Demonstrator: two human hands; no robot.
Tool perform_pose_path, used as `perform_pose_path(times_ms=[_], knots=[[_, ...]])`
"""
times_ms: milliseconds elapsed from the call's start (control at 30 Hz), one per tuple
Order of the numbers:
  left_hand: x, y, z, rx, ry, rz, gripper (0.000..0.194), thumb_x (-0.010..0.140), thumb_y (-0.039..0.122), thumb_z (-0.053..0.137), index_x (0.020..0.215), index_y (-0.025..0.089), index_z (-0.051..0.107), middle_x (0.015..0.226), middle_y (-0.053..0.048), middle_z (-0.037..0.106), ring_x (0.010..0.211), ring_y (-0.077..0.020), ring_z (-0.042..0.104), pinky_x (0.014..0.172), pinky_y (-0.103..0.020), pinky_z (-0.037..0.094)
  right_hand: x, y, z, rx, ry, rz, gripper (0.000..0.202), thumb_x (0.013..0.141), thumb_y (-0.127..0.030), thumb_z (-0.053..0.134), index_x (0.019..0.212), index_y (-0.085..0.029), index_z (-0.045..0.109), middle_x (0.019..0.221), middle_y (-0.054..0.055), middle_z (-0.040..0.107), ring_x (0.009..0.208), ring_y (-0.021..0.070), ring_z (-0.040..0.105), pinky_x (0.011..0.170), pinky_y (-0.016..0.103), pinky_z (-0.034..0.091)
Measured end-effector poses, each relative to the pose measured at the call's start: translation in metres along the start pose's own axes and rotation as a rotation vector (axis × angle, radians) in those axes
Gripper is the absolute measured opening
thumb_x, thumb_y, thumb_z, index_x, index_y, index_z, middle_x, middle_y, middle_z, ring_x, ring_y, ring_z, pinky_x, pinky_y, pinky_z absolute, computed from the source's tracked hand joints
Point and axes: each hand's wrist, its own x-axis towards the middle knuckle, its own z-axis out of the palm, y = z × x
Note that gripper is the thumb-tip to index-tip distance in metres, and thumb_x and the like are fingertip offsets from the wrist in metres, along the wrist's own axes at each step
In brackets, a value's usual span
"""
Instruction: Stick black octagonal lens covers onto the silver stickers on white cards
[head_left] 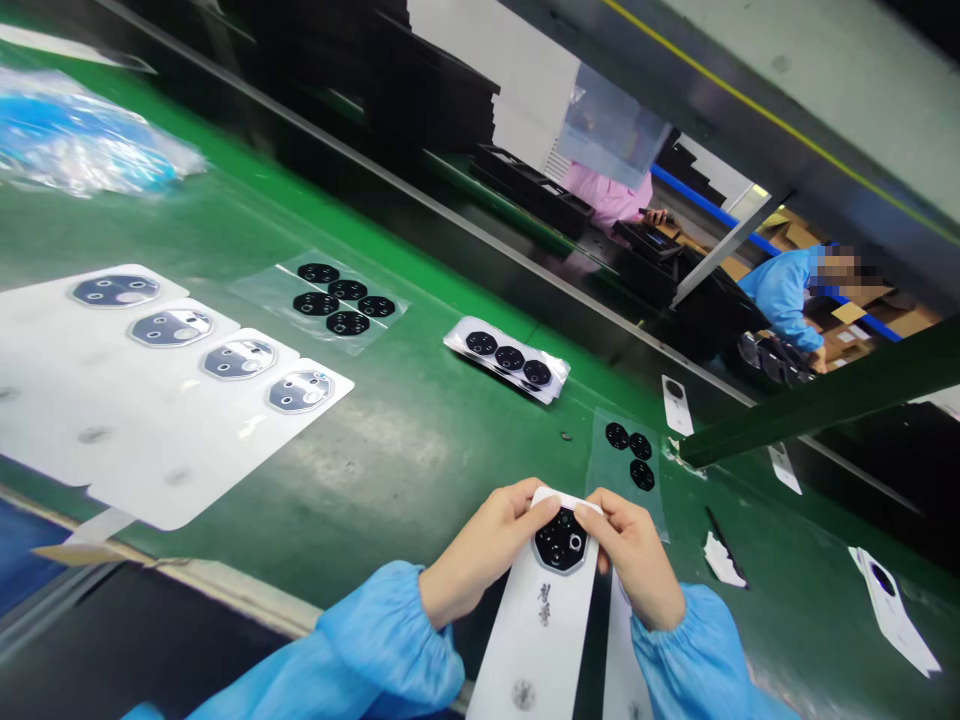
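Over the near side of the green bench (405, 430): printed white panel (536, 640), one, bearing one black disc (559, 548). Left hand (480, 545) and right hand (637, 555) close on its top end, thumbs at the disc. Second panel (624, 655), one, beneath the right hand.

Left: large white panels (135, 420), four, overlapping, one silver plate (171, 327) each.

Beyond: clear film (262, 288), one, five black discs; white stack (454, 337), one, three discs; right-hand film (604, 478), one, three discs.

Obscured: undersides of the held panel and most fingertips; second panel partly covered. Both panels run off the bottom edge, the large panels off the left. Stack's layers uncountable.
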Motion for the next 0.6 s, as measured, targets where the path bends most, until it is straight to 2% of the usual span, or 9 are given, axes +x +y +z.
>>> perform_pose_path(times_ms=[200,433,500,600], knots=[[0.007,-0.004,-0.002,0.073,0.048,-0.019,0.038,0.072,0.047,0.061,0.064,0.018,0.039,0.058,0.006,0.041,0.054,-0.0082,0.040,0.048,-0.020,0.028,0.000,-0.002,0.000,-0.006,-0.034,-0.005,0.043,0.073,-0.057,0.062,0.063,-0.018,0.048,0.049,-0.007,0.043,0.040,0.0054,0.037,0.039,0.018,0.027],[0.005,-0.002,-0.002,0.120,0.041,-0.014,0.031,0.076,0.042,0.058,0.066,0.018,0.042,0.059,0.007,0.042,0.054,-0.0078,0.040,0.048,-0.019,0.028,0.004,0.000,0.001,-0.005,-0.085,0.023,0.048,0.069,-0.062,0.063,0.062,-0.018,0.046,0.048,-0.008,0.041,0.039,0.0051,0.036,0.039,0.019,0.025],[0.001,0.001,-0.004,0.114,0.000,0.003,0.027,0.078,0.042,0.057,0.074,0.017,0.046,0.064,0.005,0.047,0.058,-0.0090,0.045,0.051,-0.020,0.033,0.004,-0.002,-0.001,0.003,-0.099,0.018,0.048,0.071,-0.063,0.062,0.063,-0.018,0.046,0.048,-0.008,0.041,0.040,0.0054,0.036,0.040,0.019,0.026],[-0.003,0.003,-0.009,0.020,-0.157,0.052,0.032,0.075,0.034,0.064,0.095,0.019,0.045,0.087,0.000,0.058,0.075,-0.0135,0.055,0.063,-0.024,0.043,0.003,-0.005,-0.006,0.008,-0.096,-0.007,0.046,0.076,-0.062,0.057,0.068,-0.018,0.048,0.049,-0.008,0.041,0.043,0.0061,0.036,0.044,0.020,0.028]])
